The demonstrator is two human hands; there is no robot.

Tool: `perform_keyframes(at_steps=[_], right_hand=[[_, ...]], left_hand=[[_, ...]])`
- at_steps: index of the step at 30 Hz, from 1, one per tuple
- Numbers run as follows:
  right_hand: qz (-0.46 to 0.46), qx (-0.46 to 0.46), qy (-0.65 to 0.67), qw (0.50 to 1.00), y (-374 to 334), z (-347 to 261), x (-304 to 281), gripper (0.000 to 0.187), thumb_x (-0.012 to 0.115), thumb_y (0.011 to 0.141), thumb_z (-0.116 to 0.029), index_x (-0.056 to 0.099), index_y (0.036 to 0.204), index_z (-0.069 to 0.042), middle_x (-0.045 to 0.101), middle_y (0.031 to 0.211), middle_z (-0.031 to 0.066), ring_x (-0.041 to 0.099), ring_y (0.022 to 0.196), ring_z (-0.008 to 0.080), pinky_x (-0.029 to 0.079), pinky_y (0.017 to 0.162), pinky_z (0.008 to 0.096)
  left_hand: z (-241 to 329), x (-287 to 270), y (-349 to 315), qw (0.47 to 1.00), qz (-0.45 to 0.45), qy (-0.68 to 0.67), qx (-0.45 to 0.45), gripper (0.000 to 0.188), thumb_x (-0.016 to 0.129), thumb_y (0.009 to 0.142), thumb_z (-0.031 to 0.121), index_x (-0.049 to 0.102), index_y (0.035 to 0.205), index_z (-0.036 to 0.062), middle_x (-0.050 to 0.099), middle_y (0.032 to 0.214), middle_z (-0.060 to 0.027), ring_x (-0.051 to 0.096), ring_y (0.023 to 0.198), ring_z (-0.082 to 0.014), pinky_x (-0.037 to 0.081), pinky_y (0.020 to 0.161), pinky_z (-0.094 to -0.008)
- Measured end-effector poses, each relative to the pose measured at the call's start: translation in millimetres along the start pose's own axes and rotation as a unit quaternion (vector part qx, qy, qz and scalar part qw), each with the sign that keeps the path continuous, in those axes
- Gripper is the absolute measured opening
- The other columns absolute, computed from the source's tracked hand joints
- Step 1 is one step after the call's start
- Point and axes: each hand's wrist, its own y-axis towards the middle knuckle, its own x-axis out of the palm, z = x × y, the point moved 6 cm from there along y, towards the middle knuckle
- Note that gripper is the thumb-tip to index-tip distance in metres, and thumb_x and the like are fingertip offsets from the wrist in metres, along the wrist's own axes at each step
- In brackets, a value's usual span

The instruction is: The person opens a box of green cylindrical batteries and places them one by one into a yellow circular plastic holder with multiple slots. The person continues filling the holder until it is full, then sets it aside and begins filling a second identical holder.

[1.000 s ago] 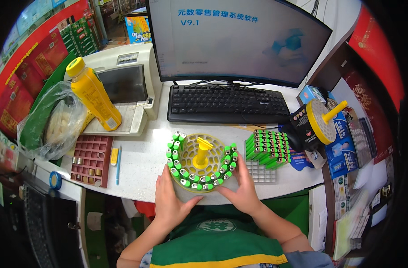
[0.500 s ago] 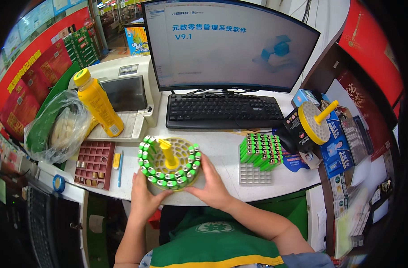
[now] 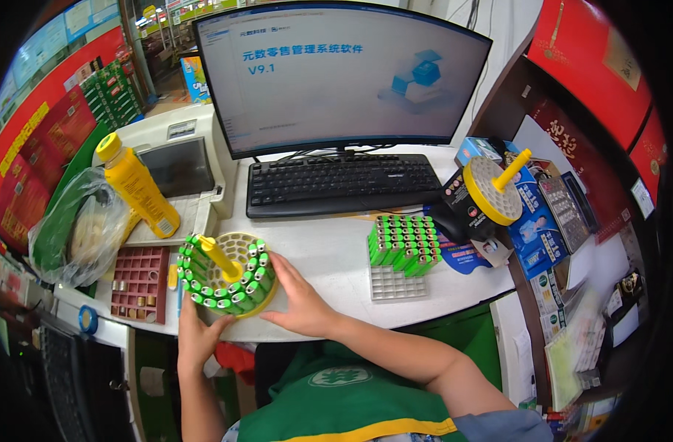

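A round yellow stand [image 3: 237, 267] with a holed disc and a yellow centre post is between my two hands, near the desk's front edge. Green lighters [image 3: 242, 300] with silver tops ring its outer holes; the inner holes are bare. My left hand [image 3: 198, 335] grips the stand's near left side, its fingers partly hidden behind the lighters. On the other side my right hand [image 3: 303, 303] is closed around the rim, thumb low at the front. To the right, a block of similar green lighters [image 3: 404, 243] stands in a pale gridded tray [image 3: 399, 286], whose front cells are bare.
A second yellow stand [image 3: 491, 190] leans on boxes at the right. Behind are a keyboard [image 3: 340, 183] and monitor [image 3: 344, 77]. At left are a maroon coin tray [image 3: 139, 269], a yellow bottle [image 3: 141, 188], a plastic bag [image 3: 82, 228] and blue tape [image 3: 88, 319].
Both hands have shifted the yellow stand left, closer to the coin tray, and its post leans further left. The whole view has also swung a little. My grip stays on the stand.
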Motion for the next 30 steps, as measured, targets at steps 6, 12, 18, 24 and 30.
perform_keyframes(at_steps=[6,12,18,24,30], right_hand=[[0.004,-0.038,-0.048,0.998,-37,-24,-43,0.056,0.072,0.078,-0.011,0.052,0.129,-0.003,0.05,0.132,0.0178,0.05,0.122,0.032,0.042,0.101,0.0374],[0.177,-0.068,-0.176,0.966,-91,-51,-141,0.02,0.071,0.076,-0.003,0.068,0.096,-0.001,0.067,0.097,0.0126,0.066,0.089,0.0256,0.052,0.079,0.0332],[0.507,0.026,-0.423,0.751,-161,-52,-305,0.014,0.061,0.087,-0.008,0.065,0.097,0.001,0.066,0.086,0.0137,0.063,0.074,0.0233,0.05,0.066,0.0315],[0.557,0.177,-0.329,0.742,-195,12,-376,0.033,0.054,0.095,-0.023,0.06,0.111,0.005,0.065,0.078,0.0105,0.062,0.067,0.0165,0.049,0.057,0.0274],[0.585,0.174,0.041,0.791,-186,59,-390,0.037,0.054,0.096,-0.025,0.056,0.121,0.002,0.063,0.085,0.003,0.055,0.058,0.0068,0.043,0.048,0.0203]], left_hand=[[67,-29,-26,0.954,0.143,0.262,0.035,0.046,0.077,0.066,0.008,0.053,0.105,-0.0008,0.055,0.092,-0.0153,0.055,0.085,-0.0323,0.044,0.075,-0.04],[144,43,-12,0.988,-0.064,-0.088,0.106,0.009,0.068,0.075,0.001,0.06,0.08,0.0,0.058,0.071,-0.0098,0.056,0.063,-0.0208,0.045,0.06,-0.0293],[246,172,49,0.928,-0.196,-0.227,0.221,0.012,0.06,0.087,0.009,0.063,0.089,-0.0015,0.063,0.074,-0.0102,0.06,0.067,-0.0182,0.047,0.061,-0.0292],[287,288,113,0.946,-0.255,-0.065,0.187,0.032,0.061,0.087,0.026,0.067,0.095,-0.0037,0.068,0.084,-0.0177,0.066,0.076,-0.0296,0.052,0.07,-0.0371],[290,357,149,0.941,-0.338,-0.015,0.026,0.038,0.068,0.082,0.033,0.07,0.082,-0.0042,0.068,0.076,-0.0148,0.066,0.069,-0.0251,0.052,0.066,-0.0343]])
